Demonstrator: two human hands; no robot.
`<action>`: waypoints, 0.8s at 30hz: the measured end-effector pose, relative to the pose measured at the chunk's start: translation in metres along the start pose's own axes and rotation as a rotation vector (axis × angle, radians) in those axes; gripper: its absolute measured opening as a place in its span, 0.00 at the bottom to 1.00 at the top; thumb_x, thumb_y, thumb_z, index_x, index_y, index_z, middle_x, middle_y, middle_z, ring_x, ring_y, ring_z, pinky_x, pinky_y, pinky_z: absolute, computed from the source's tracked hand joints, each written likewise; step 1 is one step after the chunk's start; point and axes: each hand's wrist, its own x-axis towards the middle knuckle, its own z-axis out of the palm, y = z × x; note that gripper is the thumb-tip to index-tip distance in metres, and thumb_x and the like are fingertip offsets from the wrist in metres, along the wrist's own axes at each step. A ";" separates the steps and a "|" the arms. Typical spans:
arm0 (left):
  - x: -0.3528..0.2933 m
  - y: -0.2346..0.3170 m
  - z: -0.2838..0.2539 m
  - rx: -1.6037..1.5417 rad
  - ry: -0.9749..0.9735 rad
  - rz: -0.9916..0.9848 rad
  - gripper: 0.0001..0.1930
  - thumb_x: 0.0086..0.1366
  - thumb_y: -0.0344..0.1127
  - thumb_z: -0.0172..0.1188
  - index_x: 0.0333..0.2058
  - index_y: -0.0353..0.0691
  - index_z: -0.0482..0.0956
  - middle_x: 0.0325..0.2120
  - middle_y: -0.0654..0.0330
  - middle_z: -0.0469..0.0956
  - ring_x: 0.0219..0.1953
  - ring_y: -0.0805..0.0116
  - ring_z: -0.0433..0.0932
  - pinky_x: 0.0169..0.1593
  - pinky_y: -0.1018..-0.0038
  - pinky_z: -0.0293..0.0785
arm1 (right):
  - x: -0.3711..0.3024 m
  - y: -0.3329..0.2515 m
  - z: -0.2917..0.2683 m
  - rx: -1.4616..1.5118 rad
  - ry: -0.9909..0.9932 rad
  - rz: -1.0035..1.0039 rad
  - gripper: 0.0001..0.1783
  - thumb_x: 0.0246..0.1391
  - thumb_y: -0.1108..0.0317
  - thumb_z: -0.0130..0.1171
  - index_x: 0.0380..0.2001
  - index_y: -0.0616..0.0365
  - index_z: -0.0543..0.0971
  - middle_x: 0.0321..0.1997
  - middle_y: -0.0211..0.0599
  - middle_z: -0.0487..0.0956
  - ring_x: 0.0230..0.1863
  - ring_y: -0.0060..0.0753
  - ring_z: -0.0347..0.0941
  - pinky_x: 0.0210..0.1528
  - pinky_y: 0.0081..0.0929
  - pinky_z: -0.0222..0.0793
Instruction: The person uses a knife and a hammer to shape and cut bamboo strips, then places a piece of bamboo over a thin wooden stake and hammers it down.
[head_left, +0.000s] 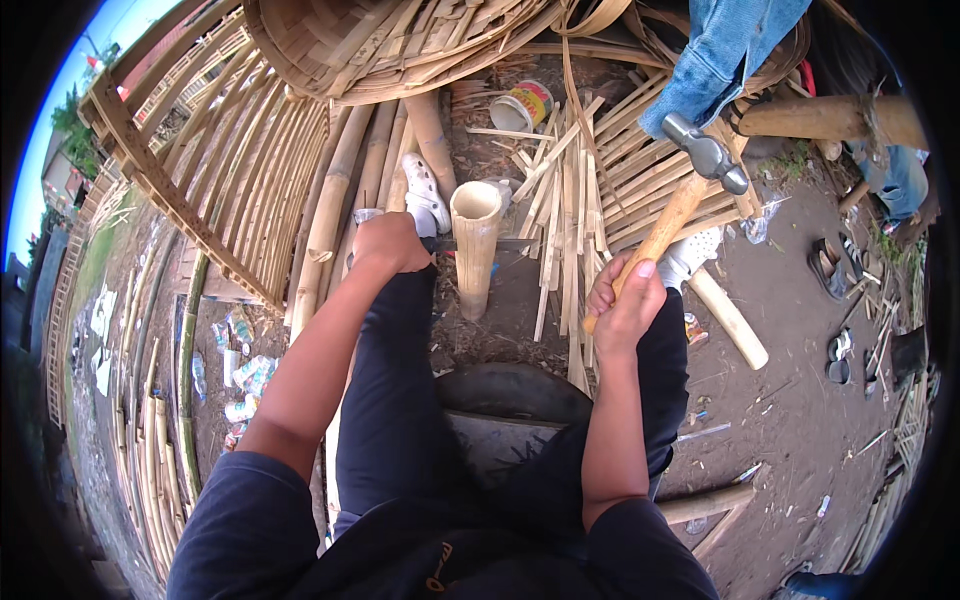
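My right hand is closed round the wooden handle of a ball-peen hammer; its metal head is raised up and to the right. My left hand makes a fist beside my left knee, gripping what looks like a knife, its handle hidden by my fingers. The knife's dark, flat blade shows to the right of a bamboo tube. That tube stands upright between my legs, its open end up. Whether the blade touches the tube, I cannot tell.
Split bamboo strips lie in a pile ahead. A bamboo slat frame and a woven basket stand at the far left and top. A person's denim leg is near the hammer. Sandals lie at right.
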 end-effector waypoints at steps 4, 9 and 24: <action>0.006 -0.018 0.012 -0.042 0.037 -0.035 0.18 0.39 0.35 0.61 0.31 0.32 0.84 0.34 0.44 0.82 0.41 0.48 0.82 0.45 0.61 0.80 | 0.000 0.004 0.003 0.003 -0.014 0.024 0.25 0.68 0.49 0.42 0.26 0.61 0.65 0.16 0.24 0.60 0.14 0.12 0.53 0.14 0.14 0.48; 0.005 -0.030 0.019 -0.059 0.053 -0.063 0.17 0.39 0.35 0.60 0.30 0.32 0.83 0.33 0.44 0.82 0.40 0.48 0.82 0.45 0.60 0.79 | -0.001 0.009 0.008 0.008 -0.029 0.058 0.24 0.68 0.50 0.43 0.26 0.60 0.65 0.16 0.24 0.60 0.14 0.11 0.53 0.14 0.14 0.48; -0.006 -0.040 0.028 -0.128 0.089 -0.029 0.19 0.40 0.34 0.57 0.33 0.31 0.83 0.34 0.42 0.81 0.40 0.45 0.81 0.46 0.58 0.79 | -0.012 0.090 0.005 -0.702 -0.171 0.270 0.28 0.67 0.52 0.46 0.20 0.65 0.69 0.13 0.35 0.63 0.16 0.30 0.61 0.23 0.34 0.58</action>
